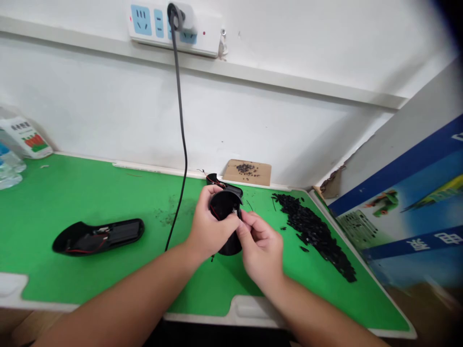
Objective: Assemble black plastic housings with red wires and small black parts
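Observation:
Near the middle of the green table [152,193], my left hand [213,224] is wrapped round a black plastic housing [224,201] with a red wire inside its hollow end. The fingers of my right hand [262,241] are pinched together at the housing's right edge, by a small pale part; what they hold is too small to make out. Just behind, close to the wall, lies another black housing [233,189] with thin wires. A third black housing [119,233] rests on the table at the left, its open side up, showing a red wire and a pale connector.
A pile of small black pieces [316,233] lies at the right. Small dark bits sit on a cardboard piece [262,174] by the wall. A black cable [180,106] hangs from a power strip [210,36] onto the table. Bottles [27,135] stand at the left; a printed box [415,207] is at the right.

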Demonstrator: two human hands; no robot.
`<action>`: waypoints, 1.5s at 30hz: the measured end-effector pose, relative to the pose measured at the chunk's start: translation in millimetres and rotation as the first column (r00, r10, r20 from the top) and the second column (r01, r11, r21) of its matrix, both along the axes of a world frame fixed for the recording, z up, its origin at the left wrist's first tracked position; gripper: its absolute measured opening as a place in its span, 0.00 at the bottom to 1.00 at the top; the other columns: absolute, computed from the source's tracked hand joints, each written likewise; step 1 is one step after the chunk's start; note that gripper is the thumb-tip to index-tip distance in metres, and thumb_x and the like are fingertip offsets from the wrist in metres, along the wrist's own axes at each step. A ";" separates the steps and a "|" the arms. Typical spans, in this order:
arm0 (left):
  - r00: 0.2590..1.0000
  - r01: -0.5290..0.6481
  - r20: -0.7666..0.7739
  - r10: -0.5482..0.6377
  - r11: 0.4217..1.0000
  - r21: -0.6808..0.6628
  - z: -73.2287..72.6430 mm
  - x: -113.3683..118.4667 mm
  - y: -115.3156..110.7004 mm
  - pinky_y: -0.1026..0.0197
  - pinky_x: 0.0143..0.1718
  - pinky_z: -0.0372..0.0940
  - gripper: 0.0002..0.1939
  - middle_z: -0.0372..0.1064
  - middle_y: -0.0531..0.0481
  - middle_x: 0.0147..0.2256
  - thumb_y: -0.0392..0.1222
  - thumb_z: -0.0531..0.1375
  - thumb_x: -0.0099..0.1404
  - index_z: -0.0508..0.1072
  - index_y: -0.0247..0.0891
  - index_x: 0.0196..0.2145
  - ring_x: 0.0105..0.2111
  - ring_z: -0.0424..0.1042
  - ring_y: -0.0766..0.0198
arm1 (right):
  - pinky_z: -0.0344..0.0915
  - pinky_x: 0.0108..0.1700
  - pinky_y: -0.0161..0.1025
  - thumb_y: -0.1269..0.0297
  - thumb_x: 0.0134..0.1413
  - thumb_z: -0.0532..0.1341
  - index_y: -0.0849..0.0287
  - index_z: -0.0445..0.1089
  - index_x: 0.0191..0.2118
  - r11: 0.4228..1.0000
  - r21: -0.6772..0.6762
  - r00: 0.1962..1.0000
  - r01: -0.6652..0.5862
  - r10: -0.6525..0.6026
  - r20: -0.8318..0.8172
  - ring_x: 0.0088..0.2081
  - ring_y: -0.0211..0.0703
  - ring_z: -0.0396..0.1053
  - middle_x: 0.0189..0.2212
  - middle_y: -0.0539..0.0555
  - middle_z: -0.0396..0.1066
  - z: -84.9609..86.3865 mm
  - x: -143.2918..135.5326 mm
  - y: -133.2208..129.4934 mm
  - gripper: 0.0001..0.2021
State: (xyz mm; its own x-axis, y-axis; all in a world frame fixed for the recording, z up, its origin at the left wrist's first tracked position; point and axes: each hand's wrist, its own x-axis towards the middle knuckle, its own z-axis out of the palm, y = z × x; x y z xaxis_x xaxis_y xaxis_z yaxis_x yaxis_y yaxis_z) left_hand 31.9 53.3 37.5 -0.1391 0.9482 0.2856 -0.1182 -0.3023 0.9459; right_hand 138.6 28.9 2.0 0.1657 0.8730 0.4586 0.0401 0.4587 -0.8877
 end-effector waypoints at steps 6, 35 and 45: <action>0.999 -0.032 0.001 0.032 0.999 0.015 2.1 6.0 -6.6 0.64 0.36 0.63 0.23 0.65 0.56 0.33 0.27 0.60 0.44 0.65 0.41 0.39 0.32 0.66 0.67 | 0.63 0.33 0.36 0.67 0.56 0.61 0.60 0.74 0.32 0.987 0.085 0.986 0.133 -0.141 0.086 0.28 0.36 0.63 0.26 0.50 0.65 -3.8 -1.6 -3.9 0.05; 0.982 -0.061 0.166 0.088 0.984 -0.165 2.4 -0.1 1.5 0.64 0.33 0.62 0.19 0.65 0.57 0.29 0.30 0.63 0.46 0.67 0.39 0.37 0.28 0.65 0.68 | 0.61 0.29 0.36 0.66 0.58 0.59 0.58 0.75 0.35 0.993 0.114 0.987 0.027 -0.044 0.157 0.26 0.37 0.60 0.23 0.48 0.60 7.0 -5.7 7.5 0.07; 0.896 0.178 0.439 -0.059 0.955 -0.235 7.6 -4.6 4.5 0.62 0.33 0.65 0.23 0.68 0.56 0.28 0.32 0.65 0.42 0.66 0.38 0.38 0.27 0.68 0.66 | 0.61 0.28 0.36 0.66 0.57 0.60 0.59 0.77 0.38 0.981 0.195 0.989 0.012 -0.041 0.145 0.25 0.37 0.61 0.23 0.48 0.60 5.6 5.7 15.7 0.08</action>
State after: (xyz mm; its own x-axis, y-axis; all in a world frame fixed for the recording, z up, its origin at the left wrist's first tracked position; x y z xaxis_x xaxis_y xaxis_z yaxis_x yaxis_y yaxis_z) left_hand 27.3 57.8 45.1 -0.0714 0.9968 -0.0363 -0.5435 -0.0084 0.8394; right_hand 144.3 44.6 7.5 0.1056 0.7618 0.6391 0.1787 0.6177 -0.7658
